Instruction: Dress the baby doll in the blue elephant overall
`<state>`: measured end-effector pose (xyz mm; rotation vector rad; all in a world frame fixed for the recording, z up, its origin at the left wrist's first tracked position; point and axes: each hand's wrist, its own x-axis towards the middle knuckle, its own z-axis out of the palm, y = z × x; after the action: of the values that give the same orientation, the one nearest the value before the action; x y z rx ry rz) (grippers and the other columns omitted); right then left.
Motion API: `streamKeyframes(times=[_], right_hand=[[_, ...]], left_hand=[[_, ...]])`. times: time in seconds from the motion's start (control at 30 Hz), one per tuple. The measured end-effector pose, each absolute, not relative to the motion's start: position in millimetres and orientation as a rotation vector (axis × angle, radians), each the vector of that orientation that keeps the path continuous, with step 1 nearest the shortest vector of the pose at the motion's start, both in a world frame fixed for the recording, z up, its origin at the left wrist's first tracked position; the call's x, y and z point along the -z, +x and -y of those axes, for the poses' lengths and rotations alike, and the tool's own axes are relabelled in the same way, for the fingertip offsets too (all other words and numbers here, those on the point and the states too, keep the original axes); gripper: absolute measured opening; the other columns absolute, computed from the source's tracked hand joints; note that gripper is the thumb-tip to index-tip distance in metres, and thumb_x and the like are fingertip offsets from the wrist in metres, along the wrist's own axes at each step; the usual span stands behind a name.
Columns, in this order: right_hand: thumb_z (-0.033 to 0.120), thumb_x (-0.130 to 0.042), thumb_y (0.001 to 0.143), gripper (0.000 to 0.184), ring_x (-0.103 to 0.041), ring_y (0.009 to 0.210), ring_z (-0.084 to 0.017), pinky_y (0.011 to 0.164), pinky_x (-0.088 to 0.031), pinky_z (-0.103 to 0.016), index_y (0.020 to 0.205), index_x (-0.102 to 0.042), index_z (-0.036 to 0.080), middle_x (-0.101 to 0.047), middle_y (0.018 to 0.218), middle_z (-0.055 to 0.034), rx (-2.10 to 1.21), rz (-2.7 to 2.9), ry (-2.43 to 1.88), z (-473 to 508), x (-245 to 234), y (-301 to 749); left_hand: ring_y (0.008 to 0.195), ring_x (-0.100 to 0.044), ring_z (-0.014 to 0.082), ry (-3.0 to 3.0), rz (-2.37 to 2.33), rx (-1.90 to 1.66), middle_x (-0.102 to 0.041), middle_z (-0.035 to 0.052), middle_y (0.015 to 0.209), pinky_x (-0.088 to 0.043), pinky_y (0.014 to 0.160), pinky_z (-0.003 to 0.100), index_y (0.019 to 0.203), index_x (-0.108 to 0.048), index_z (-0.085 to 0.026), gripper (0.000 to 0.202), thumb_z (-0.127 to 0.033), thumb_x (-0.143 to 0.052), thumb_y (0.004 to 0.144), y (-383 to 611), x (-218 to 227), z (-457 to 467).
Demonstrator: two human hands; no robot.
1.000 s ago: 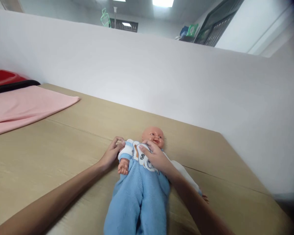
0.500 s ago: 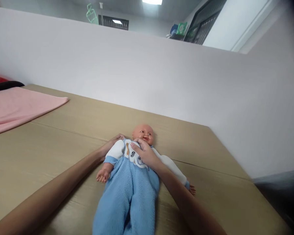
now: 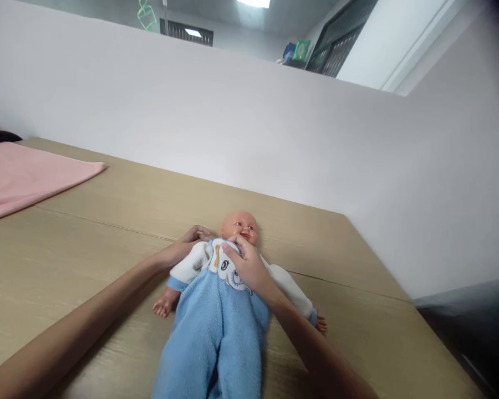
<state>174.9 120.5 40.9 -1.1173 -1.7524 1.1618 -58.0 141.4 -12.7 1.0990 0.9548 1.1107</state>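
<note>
Doll (image 3: 222, 310) supine on table (image 3: 87, 233); both hands (image 3: 249, 266) pinch collar, arms outstretched.

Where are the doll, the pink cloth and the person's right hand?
doll (image 3: 238, 226), head view, on its forehead
pink cloth (image 3: 20, 177), head view, on its flat middle
right hand (image 3: 246, 266), head view, on its back

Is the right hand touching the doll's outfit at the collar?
Touching. The head view shows the right hand lying on the doll's chest, its fingers curled into the white collar of the blue outfit just under the chin.
</note>
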Motion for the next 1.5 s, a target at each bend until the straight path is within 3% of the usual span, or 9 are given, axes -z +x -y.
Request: streamKeyframes(times=[0.17, 0.53, 0.7, 0.87, 1.07, 1.2, 1.27, 1.4, 1.5], right_hand=[[0.05, -0.065, 0.104, 0.024, -0.072, 0.089, -0.026, 0.083, -0.05, -0.037, 0.096, -0.063, 0.027, -0.076, 0.095, -0.0007, -0.891, 1.943, -1.273, -112.2, -58.1, 185.9], [0.047, -0.062, 0.106, 0.022, -0.071, 0.089, -0.028, 0.078, -0.045, -0.037, 0.1, -0.068, 0.026, -0.079, 0.095, -0.0044, -0.741, 2.132, -1.411, -121.7, -63.8, 210.2], [0.042, -0.065, 0.11, 0.02, -0.074, 0.091, -0.032, 0.078, -0.044, -0.038, 0.102, -0.072, 0.025, -0.083, 0.1, -0.0092, -0.594, 2.229, -1.458, -119.7, -72.2, 215.3], [0.044, -0.065, 0.111, 0.022, -0.076, 0.094, -0.033, 0.078, -0.045, -0.039, 0.102, -0.071, 0.025, -0.083, 0.101, -0.0103, -0.648, 2.227, -1.538, -119.4, -73.0, 211.7], [0.053, -0.069, 0.108, 0.031, -0.077, 0.105, -0.034, 0.092, -0.055, -0.045, 0.124, -0.073, 0.027, -0.083, 0.119, -0.0077, -0.891, 2.165, -1.358, -100.6, -66.6, 248.4], [0.046, -0.057, 0.113, 0.025, -0.077, 0.103, -0.036, 0.095, -0.06, -0.051, 0.116, -0.074, 0.028, -0.081, 0.111, -0.0099, -0.654, 2.099, -1.383, -69.4, -43.4, 293.0], [0.04, -0.054, 0.114, 0.023, -0.075, 0.118, -0.037, 0.105, -0.061, -0.055, 0.119, -0.075, 0.03, -0.079, 0.124, -0.0118, -0.478, 2.076, -1.417, -51.7, -27.4, 316.7], [0.045, -0.068, 0.108, 0.046, -0.066, 0.143, -0.042, 0.123, -0.054, -0.066, 0.152, -0.067, 0.034, -0.07, 0.153, -0.0141, -0.202, 2.074, -1.471, -21.8, 3.2, 362.6], [0.053, -0.08, 0.1, 0.061, -0.071, 0.138, -0.045, 0.12, -0.059, -0.067, 0.155, -0.065, 0.029, -0.072, 0.15, -0.0167, -0.286, 2.009, -1.501, -8.9, 16.7, 387.7]], left_hand=[[0.086, -0.061, 0.0208, 1.323, -1.151, -0.958, -0.065, -0.0002, 0.091, -0.049, 0.076, 0.032, 0.098, -0.066, -0.021, 0.058, -0.077, -0.083, 0.09, -78.2, -6.8, -131.5], [0.117, -0.074, 0.0357, 1.722, -1.163, -0.555, -0.082, 0.0071, 0.126, -0.056, 0.099, 0.039, 0.131, -0.076, -0.028, 0.049, -0.052, -0.084, 0.088, -102.7, -28.2, -124.8], [0.139, -0.07, 0.0376, 1.685, -1.102, -0.565, -0.078, 0.0056, 0.151, -0.05, 0.118, 0.042, 0.144, -0.077, -0.034, 0.058, -0.042, -0.086, 0.087, -104.6, -27.9, -125.3], [0.148, -0.065, 0.0389, 1.707, -1.106, -0.521, -0.072, 0.007, 0.161, -0.046, 0.124, 0.046, 0.152, -0.071, -0.034, 0.062, -0.046, -0.08, 0.092, -101.6, -20.0, -124.8], [0.139, -0.07, 0.0418, 1.807, -1.256, -0.475, -0.075, 0.0128, 0.156, -0.049, 0.115, 0.047, 0.151, -0.068, -0.028, 0.068, -0.067, -0.075, 0.096, -104.1, -16.8, -126.5], [0.123, -0.076, 0.0468, 1.889, -1.481, -0.27, -0.082, 0.0195, 0.137, -0.053, 0.096, 0.047, 0.136, -0.072, -0.022, 0.071, -0.078, -0.073, 0.093, -106.3, -29.4, -126.0], [0.12, -0.077, 0.0511, 2.003, -1.671, -0.099, -0.082, 0.0244, 0.132, -0.052, 0.097, 0.052, 0.134, -0.071, -0.017, 0.074, -0.081, -0.07, 0.095, -103.8, -41.0, -119.5], [0.117, -0.078, 0.054, 2.238, -2.04, 0.238, -0.081, 0.0311, 0.125, -0.053, 0.101, 0.058, 0.136, -0.068, -0.005, 0.071, -0.07, -0.064, 0.109, -89.9, -68.4, -93.0], [0.118, -0.077, 0.0502, 2.366, -2.121, 0.213, -0.079, 0.0292, 0.126, -0.058, 0.095, 0.054, 0.135, -0.068, -0.004, 0.058, -0.058, -0.064, 0.114, -69.7, -84.8, -74.0]])
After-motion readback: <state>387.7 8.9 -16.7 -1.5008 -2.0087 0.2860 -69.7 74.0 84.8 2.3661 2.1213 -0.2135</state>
